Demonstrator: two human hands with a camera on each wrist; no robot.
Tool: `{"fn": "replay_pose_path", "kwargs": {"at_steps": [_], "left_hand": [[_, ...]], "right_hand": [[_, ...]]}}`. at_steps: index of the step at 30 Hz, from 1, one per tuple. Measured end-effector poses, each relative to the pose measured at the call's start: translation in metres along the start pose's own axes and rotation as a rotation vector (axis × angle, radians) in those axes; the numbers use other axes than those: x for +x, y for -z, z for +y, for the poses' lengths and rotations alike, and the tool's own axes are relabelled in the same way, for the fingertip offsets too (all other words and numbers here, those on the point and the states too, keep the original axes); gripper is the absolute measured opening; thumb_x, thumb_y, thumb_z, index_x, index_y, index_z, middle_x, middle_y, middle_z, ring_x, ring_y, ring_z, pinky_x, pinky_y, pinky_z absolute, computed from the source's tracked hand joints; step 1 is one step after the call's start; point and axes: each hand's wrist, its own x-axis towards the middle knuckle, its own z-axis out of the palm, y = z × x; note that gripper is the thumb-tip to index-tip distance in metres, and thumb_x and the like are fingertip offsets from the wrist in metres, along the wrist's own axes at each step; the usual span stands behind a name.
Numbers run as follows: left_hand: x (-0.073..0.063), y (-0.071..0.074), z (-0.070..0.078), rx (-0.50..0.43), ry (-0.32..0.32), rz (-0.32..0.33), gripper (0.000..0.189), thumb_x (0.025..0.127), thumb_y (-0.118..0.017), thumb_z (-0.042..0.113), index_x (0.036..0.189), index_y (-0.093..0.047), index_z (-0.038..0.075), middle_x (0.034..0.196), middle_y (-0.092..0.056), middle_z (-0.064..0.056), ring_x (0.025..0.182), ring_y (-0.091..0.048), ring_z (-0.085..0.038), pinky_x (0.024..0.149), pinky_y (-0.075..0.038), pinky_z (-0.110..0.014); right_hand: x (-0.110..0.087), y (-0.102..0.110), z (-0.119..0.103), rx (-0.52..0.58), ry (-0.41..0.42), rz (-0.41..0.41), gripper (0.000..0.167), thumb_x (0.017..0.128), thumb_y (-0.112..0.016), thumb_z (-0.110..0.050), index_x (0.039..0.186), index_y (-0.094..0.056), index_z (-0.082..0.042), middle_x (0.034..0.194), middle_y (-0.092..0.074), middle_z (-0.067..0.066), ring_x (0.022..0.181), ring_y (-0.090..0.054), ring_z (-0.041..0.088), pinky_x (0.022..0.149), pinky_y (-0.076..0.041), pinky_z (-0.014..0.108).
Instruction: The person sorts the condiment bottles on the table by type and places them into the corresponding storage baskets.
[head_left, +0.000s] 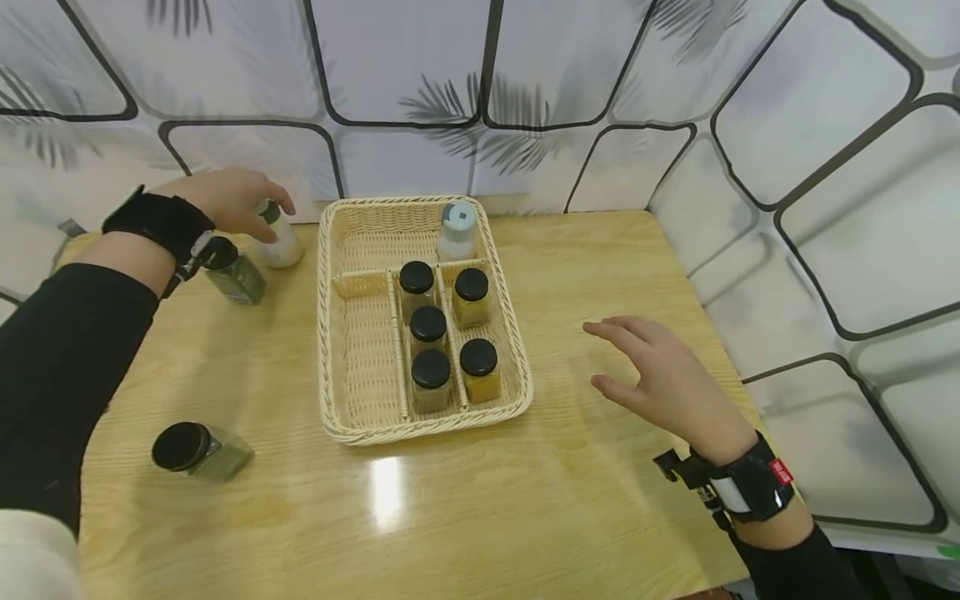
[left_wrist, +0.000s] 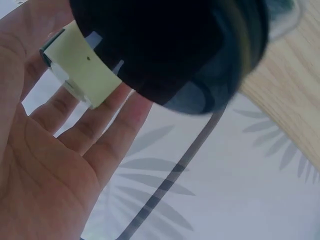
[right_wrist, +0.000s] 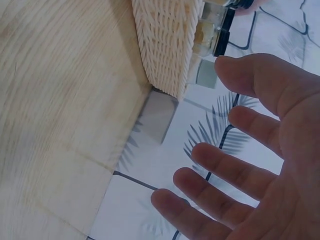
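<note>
My left hand (head_left: 236,200) reaches over a white bottle (head_left: 283,248) with a green top, left of the wicker basket's back corner. Thumb and fingers are spread about the bottle's top, the fingers fairly straight. In the left wrist view, the bottle's pale cap (left_wrist: 82,67) shows before the fingers, and a black jar lid (left_wrist: 170,45) hides part of the hand. That lid belongs to a green-filled jar (head_left: 242,279) under my left wrist. To the basket's right, my right hand (head_left: 660,379) hovers above the table, fingers apart, holding nothing.
The divided wicker basket (head_left: 327,333) holds several black-lidded spice jars (head_left: 429,371) and a white shaker (head_left: 457,233) at its back right. Another black-lidded jar (head_left: 202,452) is at the table's front left. Patterned wall panels (head_left: 405,67) border the wooden table (head_left: 540,500) behind and right.
</note>
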Motion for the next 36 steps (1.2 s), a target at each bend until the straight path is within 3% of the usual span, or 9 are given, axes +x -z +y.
{"fn": "replay_pose_path", "kwargs": {"at_steps": [7,16,22,33,36], "left_hand": [[0.002,-0.002,-0.001,0.046,-0.015,-0.01,0.046,0.086,-0.076,0.015,0.127,-0.062,0.0,0.128,-0.056,-0.03,0.117,-0.052,-0.05,0.095,-0.045,-0.062],[0.002,-0.003,0.005,0.031,-0.002,-0.02,0.044,0.086,-0.077,0.013,0.125,-0.063,0.001,0.126,-0.056,-0.028,0.114,-0.053,-0.047,0.095,-0.046,-0.061],[0.004,-0.002,0.008,0.017,-0.017,-0.004,0.042,0.086,-0.075,0.011,0.125,-0.063,0.0,0.124,-0.058,-0.027,0.112,-0.054,-0.045,0.094,-0.047,-0.059],[0.003,-0.007,0.002,0.039,-0.051,0.043,0.036,0.085,-0.073,0.008,0.119,-0.065,-0.001,0.107,-0.059,-0.019,0.093,-0.054,-0.032,0.082,-0.048,-0.049],[0.003,-0.007,0.003,0.032,-0.048,0.041,0.038,0.085,-0.073,0.007,0.121,-0.064,-0.001,0.11,-0.059,-0.021,0.095,-0.055,-0.034,0.083,-0.048,-0.051]], "right_hand": [[-0.004,-0.006,0.002,-0.004,-0.005,-0.002,0.064,0.084,-0.081,-0.029,0.142,-0.056,-0.018,0.131,-0.06,0.009,0.115,-0.059,0.033,0.092,-0.051,0.052],[-0.009,-0.011,0.003,0.012,-0.01,-0.01,0.064,0.084,-0.081,-0.029,0.142,-0.056,-0.018,0.132,-0.059,0.01,0.114,-0.059,0.034,0.092,-0.051,0.053],[-0.01,-0.014,0.004,0.011,-0.009,-0.013,0.063,0.084,-0.081,-0.029,0.141,-0.056,-0.018,0.132,-0.059,0.01,0.115,-0.059,0.034,0.092,-0.051,0.053],[-0.008,-0.014,0.006,0.019,-0.008,-0.026,0.063,0.085,-0.08,-0.031,0.141,-0.056,-0.017,0.132,-0.059,0.01,0.118,-0.058,0.034,0.095,-0.05,0.053],[-0.009,-0.015,0.007,0.023,-0.014,-0.023,0.063,0.085,-0.08,-0.03,0.141,-0.056,-0.016,0.132,-0.059,0.01,0.117,-0.058,0.035,0.095,-0.05,0.054]]}}
